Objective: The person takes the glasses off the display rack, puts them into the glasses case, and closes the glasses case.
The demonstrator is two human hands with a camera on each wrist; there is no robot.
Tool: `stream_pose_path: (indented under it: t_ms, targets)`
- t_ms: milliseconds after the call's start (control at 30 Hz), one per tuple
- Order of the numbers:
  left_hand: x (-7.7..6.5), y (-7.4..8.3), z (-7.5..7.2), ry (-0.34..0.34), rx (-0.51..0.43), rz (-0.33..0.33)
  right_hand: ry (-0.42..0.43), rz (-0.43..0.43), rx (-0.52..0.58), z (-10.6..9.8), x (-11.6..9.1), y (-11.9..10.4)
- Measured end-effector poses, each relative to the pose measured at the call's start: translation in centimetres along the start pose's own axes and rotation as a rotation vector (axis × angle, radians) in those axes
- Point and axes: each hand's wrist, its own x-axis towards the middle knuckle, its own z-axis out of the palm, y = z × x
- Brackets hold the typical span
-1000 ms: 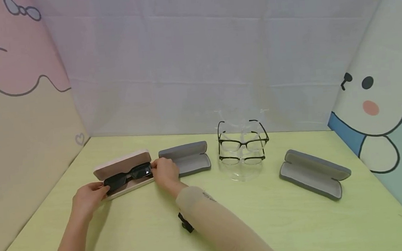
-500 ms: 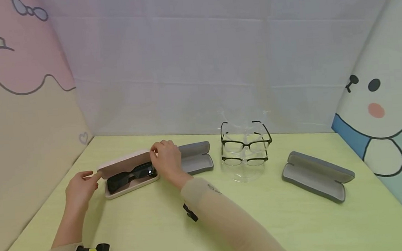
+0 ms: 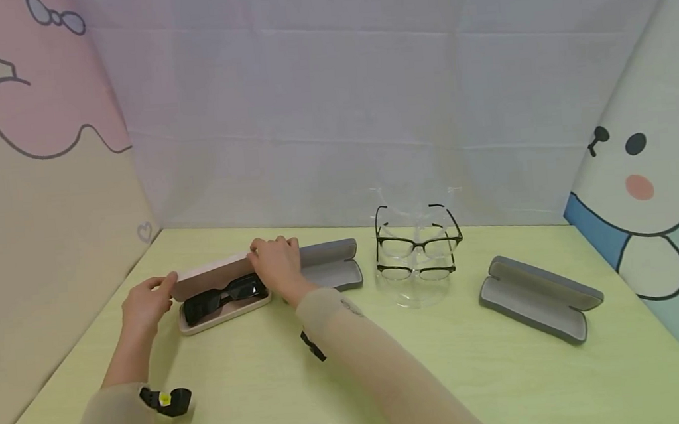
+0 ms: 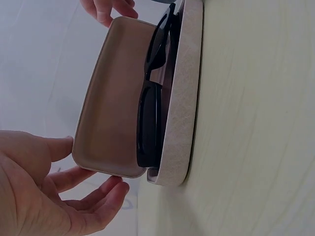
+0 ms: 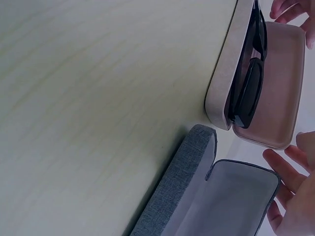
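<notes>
A pale pink glasses case (image 3: pixel 226 318) stands with its lid raised at the left of the table. Black sunglasses (image 3: pixel 203 306) lie folded in its base, lenses toward the front. At the lid's left end, my left hand (image 3: pixel 145 304) holds the corner, thumb on the rim and fingers behind, as the left wrist view shows on the lid (image 4: pixel 110 98). My right hand (image 3: pixel 278 265) grips the lid's other end with thumb and fingertips. Behind that hand, partly covered by it, is a grey glasses case (image 3: pixel 335 275), lid up.
Two pairs of black-framed glasses (image 3: pixel 416 244) sit on a clear stand (image 3: pixel 415 298) right of centre. Another open grey case (image 3: pixel 535 306) lies at the right. A white sheet (image 3: pixel 331 106) hangs behind, with cartoon-printed walls (image 3: pixel 668 206) at both sides.
Both hands have let go of the sunglasses, which now rest lower in the pink case. They have risen to the ends of its lid. The view has shifted slightly.
</notes>
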Motion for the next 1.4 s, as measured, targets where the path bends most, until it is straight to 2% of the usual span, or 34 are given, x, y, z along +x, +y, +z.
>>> stream_pose_path:
  t_ms: [267, 500, 700, 833, 1000, 1167, 1400]
  targets:
    - [0.4, -0.4, -0.2, -0.050, -0.029, -0.023, -0.017, 0.011, 0.033, -0.1, 0.3, -0.2]
    - [0.8, -0.3, -0.3, -0.065, -0.035, 0.019, -0.025, 0.044, 0.064, -0.2, 0.3, -0.2]
    - [0.5, -0.4, -0.3, -0.104, -0.084, 0.015, -0.118, 0.094, 0.117, -0.5, 0.5, -0.3]
    - [0.2, -0.6, -0.2, -0.098, -0.115, 0.032, -0.171, 0.113, 0.154, -1.2, 0.5, -0.3]
    - [-0.2, -0.6, -0.1, -0.127, -0.138, 0.037, -0.216, 0.090, 0.149, -1.6, 0.5, 0.0]
    - [-0.5, -0.9, -0.4, -0.166, -0.111, 0.012, -0.246, 0.071, 0.162, -1.7, 0.4, 0.3]
    - [-0.4, -1.4, -0.3, -0.126, -0.083, 0.063, -0.250, -0.013, 0.090, -1.9, 0.3, 0.4]
